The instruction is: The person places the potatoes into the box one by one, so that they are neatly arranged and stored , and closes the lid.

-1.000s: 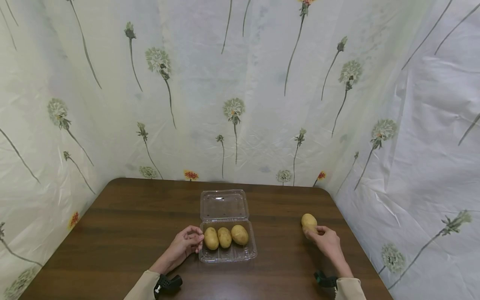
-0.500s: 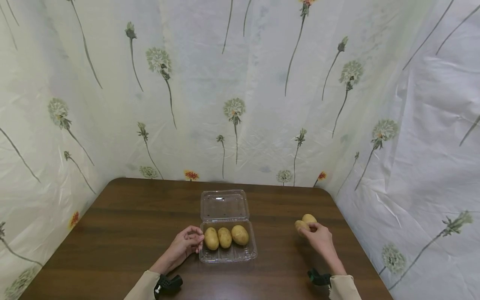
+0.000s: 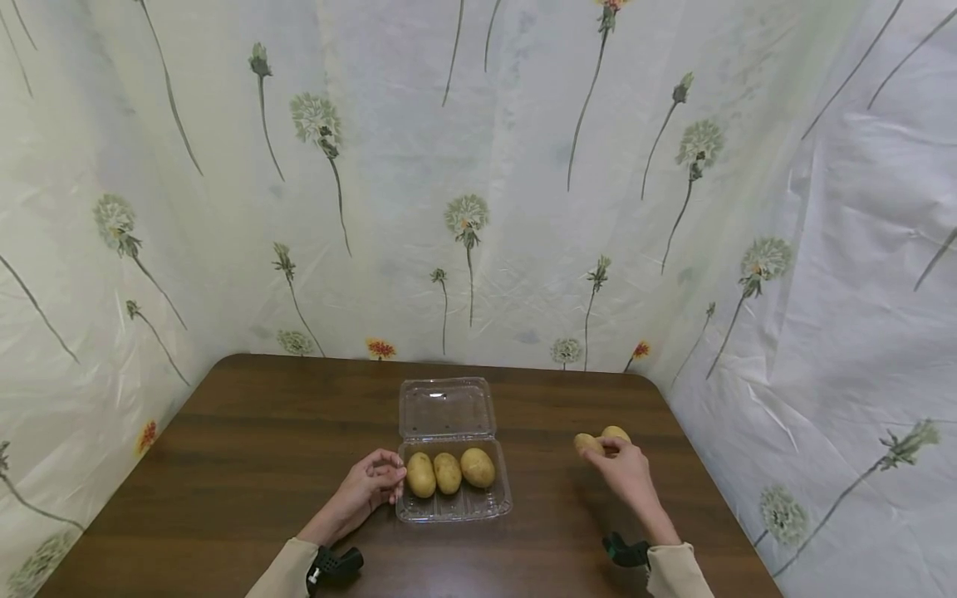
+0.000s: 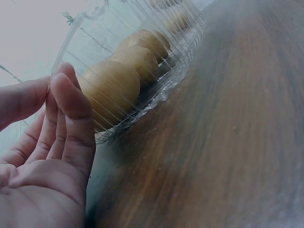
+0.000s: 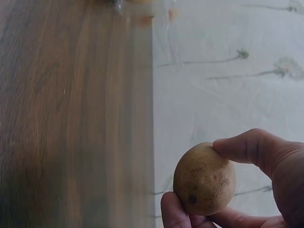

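Observation:
A clear plastic clamshell container (image 3: 489, 508) lies on the table with its lid (image 3: 447, 409) folded back. Three potatoes sit side by side inside: a left one (image 3: 421, 476), a middle one (image 3: 448, 473) and a right one (image 3: 478, 468). My left hand (image 3: 368, 488) pinches the container's left rim between thumb and fingers, as the left wrist view shows. Over on the right, my right hand (image 3: 630, 475) holds a potato (image 5: 204, 179) between thumb and fingertips. Another potato (image 3: 617, 433) rests on the table just behind that hand, partly covered by it.
The brown wooden table (image 3: 299, 415) has its far edge against a hanging flower-print sheet (image 3: 389, 166), which also rises along both sides. Dark wrist cameras sit on the left wrist (image 3: 336, 565) and the right wrist (image 3: 626, 551).
My right hand has carried its potato leftward, away from the potato on the table, toward the container. The left hand and the container have stayed in place.

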`<state>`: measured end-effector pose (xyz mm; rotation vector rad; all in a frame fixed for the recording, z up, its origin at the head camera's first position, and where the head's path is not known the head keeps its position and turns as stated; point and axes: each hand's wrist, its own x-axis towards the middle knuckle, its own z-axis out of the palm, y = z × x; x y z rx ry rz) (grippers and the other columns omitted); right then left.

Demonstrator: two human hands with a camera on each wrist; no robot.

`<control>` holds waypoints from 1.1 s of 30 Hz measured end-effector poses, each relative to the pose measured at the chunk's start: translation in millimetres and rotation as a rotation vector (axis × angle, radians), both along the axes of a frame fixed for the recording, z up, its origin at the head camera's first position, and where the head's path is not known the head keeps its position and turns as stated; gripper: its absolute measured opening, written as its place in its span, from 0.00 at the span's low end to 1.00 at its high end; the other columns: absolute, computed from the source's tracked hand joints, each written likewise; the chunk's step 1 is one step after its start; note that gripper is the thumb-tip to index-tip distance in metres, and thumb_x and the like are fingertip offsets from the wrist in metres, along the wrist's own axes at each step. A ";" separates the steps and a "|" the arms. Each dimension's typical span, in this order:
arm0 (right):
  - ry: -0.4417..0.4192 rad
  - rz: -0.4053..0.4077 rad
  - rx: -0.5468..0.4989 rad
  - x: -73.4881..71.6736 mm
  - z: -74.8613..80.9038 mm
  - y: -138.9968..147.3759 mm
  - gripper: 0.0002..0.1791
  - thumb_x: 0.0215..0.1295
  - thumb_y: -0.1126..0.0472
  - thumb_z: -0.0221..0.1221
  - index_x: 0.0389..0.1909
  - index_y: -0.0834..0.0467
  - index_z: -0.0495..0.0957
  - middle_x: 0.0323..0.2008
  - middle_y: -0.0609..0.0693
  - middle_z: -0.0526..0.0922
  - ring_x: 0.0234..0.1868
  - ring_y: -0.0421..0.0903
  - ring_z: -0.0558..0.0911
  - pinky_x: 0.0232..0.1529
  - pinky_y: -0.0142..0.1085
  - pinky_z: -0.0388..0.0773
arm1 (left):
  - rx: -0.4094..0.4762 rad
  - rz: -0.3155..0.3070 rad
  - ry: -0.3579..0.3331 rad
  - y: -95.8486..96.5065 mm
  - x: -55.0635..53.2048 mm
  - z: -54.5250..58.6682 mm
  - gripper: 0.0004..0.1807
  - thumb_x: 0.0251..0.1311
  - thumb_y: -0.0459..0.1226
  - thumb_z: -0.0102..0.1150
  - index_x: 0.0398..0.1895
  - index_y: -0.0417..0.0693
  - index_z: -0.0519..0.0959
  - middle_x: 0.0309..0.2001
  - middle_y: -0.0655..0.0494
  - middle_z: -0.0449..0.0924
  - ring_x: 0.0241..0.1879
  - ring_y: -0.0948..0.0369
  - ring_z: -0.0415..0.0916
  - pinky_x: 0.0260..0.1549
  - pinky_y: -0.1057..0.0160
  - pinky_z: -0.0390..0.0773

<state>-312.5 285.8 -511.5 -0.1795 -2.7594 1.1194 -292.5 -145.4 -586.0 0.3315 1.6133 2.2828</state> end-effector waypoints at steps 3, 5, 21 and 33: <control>0.001 0.007 0.000 0.9 2.3 -5.5 0.27 0.58 0.45 0.65 0.48 0.62 0.80 0.45 0.60 0.84 0.46 0.54 0.83 0.38 0.40 0.78 | -0.006 0.007 -0.008 0.2 0.1 -0.4 0.08 0.68 0.33 0.53 0.45 0.44 0.67 0.28 0.59 0.79 0.26 0.64 0.75 0.27 0.68 0.75; -0.002 0.014 -0.003 2.1 3.7 -9.4 0.27 0.59 0.44 0.65 0.49 0.62 0.80 0.45 0.59 0.84 0.46 0.54 0.83 0.38 0.40 0.78 | -0.009 0.008 -0.008 0.7 0.2 -0.5 0.08 0.68 0.33 0.53 0.45 0.44 0.67 0.28 0.59 0.79 0.26 0.64 0.75 0.27 0.68 0.75; 0.039 0.134 -0.097 4.8 15.4 -49.5 0.23 0.58 0.52 0.67 0.48 0.63 0.79 0.44 0.59 0.83 0.44 0.53 0.84 0.37 0.38 0.80 | -0.007 0.036 -0.037 1.3 -0.6 -0.7 0.08 0.66 0.33 0.55 0.44 0.44 0.67 0.27 0.56 0.79 0.26 0.63 0.75 0.26 0.68 0.74; 0.045 0.179 -0.099 8.1 19.1 -85.4 0.22 0.55 0.53 0.69 0.47 0.60 0.80 0.42 0.55 0.85 0.42 0.50 0.85 0.36 0.37 0.80 | -0.015 0.032 -0.040 1.0 0.4 0.9 0.10 0.66 0.33 0.56 0.45 0.43 0.67 0.27 0.55 0.79 0.26 0.63 0.75 0.27 0.67 0.74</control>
